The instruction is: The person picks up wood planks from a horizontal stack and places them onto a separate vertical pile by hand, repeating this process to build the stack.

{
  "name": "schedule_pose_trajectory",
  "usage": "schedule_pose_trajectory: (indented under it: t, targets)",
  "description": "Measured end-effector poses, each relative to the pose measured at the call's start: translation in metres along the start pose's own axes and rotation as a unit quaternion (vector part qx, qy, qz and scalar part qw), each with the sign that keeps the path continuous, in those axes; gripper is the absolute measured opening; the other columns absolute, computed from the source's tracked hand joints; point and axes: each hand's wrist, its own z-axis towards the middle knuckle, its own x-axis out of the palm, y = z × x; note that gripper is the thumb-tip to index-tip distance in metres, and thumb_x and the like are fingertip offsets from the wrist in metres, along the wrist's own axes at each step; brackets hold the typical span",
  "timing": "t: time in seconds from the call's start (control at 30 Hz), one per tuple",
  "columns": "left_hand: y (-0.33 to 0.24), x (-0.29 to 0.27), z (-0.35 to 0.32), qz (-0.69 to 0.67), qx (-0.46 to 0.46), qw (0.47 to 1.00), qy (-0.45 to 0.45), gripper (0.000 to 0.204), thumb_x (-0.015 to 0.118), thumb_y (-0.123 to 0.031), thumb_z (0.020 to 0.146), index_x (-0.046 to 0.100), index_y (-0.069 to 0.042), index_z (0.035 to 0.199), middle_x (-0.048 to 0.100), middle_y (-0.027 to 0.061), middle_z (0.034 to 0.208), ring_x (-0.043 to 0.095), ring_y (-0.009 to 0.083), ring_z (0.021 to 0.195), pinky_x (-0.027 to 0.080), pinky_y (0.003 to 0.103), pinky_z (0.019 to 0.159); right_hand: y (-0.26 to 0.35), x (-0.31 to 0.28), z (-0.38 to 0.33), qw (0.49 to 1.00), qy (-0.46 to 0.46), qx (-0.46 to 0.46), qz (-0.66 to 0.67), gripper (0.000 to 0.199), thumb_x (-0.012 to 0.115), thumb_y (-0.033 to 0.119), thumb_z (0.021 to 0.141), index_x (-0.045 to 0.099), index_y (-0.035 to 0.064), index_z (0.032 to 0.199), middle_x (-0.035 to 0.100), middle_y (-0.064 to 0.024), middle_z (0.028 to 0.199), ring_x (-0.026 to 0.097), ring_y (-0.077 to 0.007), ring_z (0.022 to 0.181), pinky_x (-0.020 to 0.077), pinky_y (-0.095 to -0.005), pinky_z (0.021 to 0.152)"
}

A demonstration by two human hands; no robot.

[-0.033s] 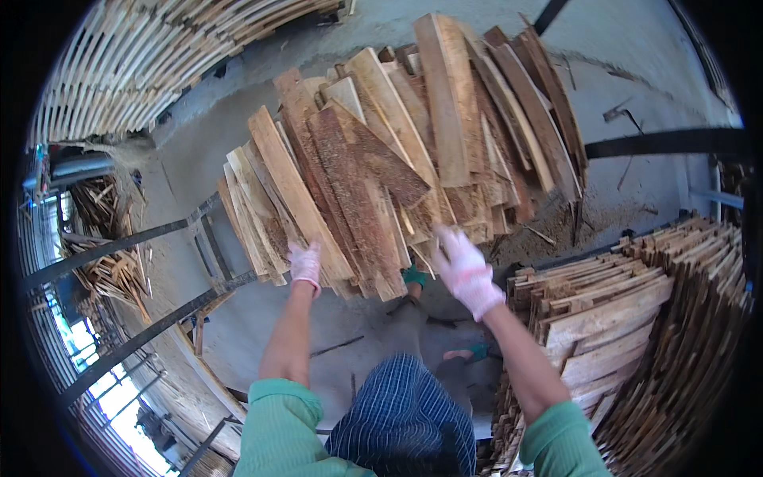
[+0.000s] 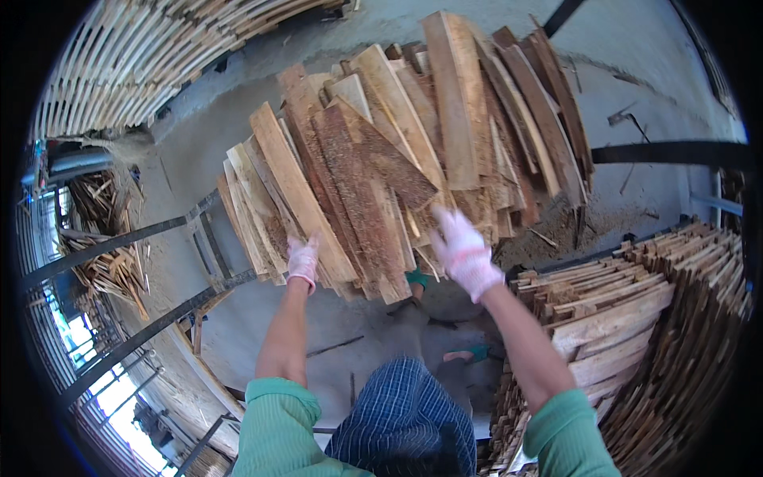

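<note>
A heaped stack of rough sawn planks (image 2: pixel 457 119) lies across the middle, light and brown boards overlapping at odd angles. My left hand (image 2: pixel 302 262), in a pale pink and white glove, is at the near end of a light plank (image 2: pixel 298 187), fingers apart; whether they press on the wood is hard to tell. Gloved the same way, my right hand (image 2: pixel 462 254) hovers by the stack's near edge, fingers stretched forward and holding nothing. Between the two hands are the near ends of a bark-flecked brown board (image 2: pixel 362 215) and its neighbours.
Tight rows of stacked boards (image 2: pixel 612 310) stand at the right. Dark metal bars (image 2: pixel 143 246) run in from the left, and another bar (image 2: pixel 668 154) from the right. Scrap wood (image 2: pixel 111 262) is piled at far left; slatted timber (image 2: pixel 151 63) fills the upper left.
My right hand has shifted slightly farther forward toward the stack. My left hand stays at the same plank end, and the boards lie as before.
</note>
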Motion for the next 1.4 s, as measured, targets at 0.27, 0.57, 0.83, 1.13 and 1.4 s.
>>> schedule_pose_trajectory:
  t: [0.27, 0.57, 0.83, 1.13, 1.4]
  targets:
    - [-0.021, 0.026, 0.032, 0.092, -0.030, 0.988, -0.123, 0.106, 0.083, -0.056, 0.072, 0.038, 0.015, 0.138, 0.045, 0.0335, 0.140, 0.047, 0.0399, 0.130, 0.037, 0.041, 0.112, 0.066, 0.085, 0.158, 0.941, 0.141, 0.151, -0.268, 0.101, 0.077, 0.035, 0.085, 0.013, 0.0190, 0.161, 0.040, -0.0290, 0.147, 0.044, -0.0487, 0.133, 0.0376, -0.0582, 0.108]
    - [-0.056, -0.013, -0.047, -0.220, -0.054, 0.960, 0.167, 0.104, 0.091, -0.034, 0.073, 0.028, 0.010, 0.143, 0.054, 0.0260, 0.133, 0.058, 0.0374, 0.115, 0.043, 0.046, 0.109, 0.031, 0.086, 0.080, 0.976, 0.100, 0.193, -0.006, 0.115, 0.083, 0.040, 0.078, 0.009, 0.0049, 0.160, 0.038, -0.0284, 0.148, 0.041, -0.0438, 0.137, 0.0344, -0.0434, 0.116]
    - [-0.043, 0.082, -0.057, 0.006, 0.038, 0.999, -0.002, 0.126, 0.082, -0.059, 0.074, 0.007, -0.007, 0.160, 0.018, 0.0342, 0.156, 0.019, 0.0489, 0.146, 0.021, 0.054, 0.120, 0.015, 0.167, 0.003, 0.887, -0.130, 0.412, 0.162, 0.075, 0.071, 0.036, 0.093, 0.034, 0.0039, 0.150, 0.042, -0.0195, 0.143, 0.047, -0.0302, 0.128, 0.0389, -0.0399, 0.108]
    - [-0.069, 0.024, -0.018, 0.051, -0.064, 0.987, 0.138, 0.123, 0.075, -0.074, 0.071, 0.024, 0.000, 0.154, 0.034, 0.0401, 0.147, 0.039, 0.0502, 0.138, 0.036, 0.050, 0.112, 0.050, 0.123, 0.022, 0.779, 0.016, 0.436, 0.449, 0.086, 0.082, 0.030, 0.084, 0.031, -0.0011, 0.146, 0.054, -0.0236, 0.132, 0.058, -0.0306, 0.118, 0.0482, -0.0413, 0.101]
    - [-0.055, 0.071, -0.049, -0.117, 0.031, 0.991, 0.052, 0.108, 0.086, -0.051, 0.073, 0.026, 0.004, 0.144, 0.058, 0.0291, 0.126, 0.060, 0.0367, 0.114, 0.046, 0.042, 0.100, 0.005, 0.144, 0.006, 0.822, 0.089, 0.328, 0.456, 0.098, 0.072, 0.055, 0.087, 0.025, 0.0056, 0.157, 0.040, -0.0241, 0.149, 0.049, -0.0345, 0.129, 0.0433, -0.0456, 0.105]
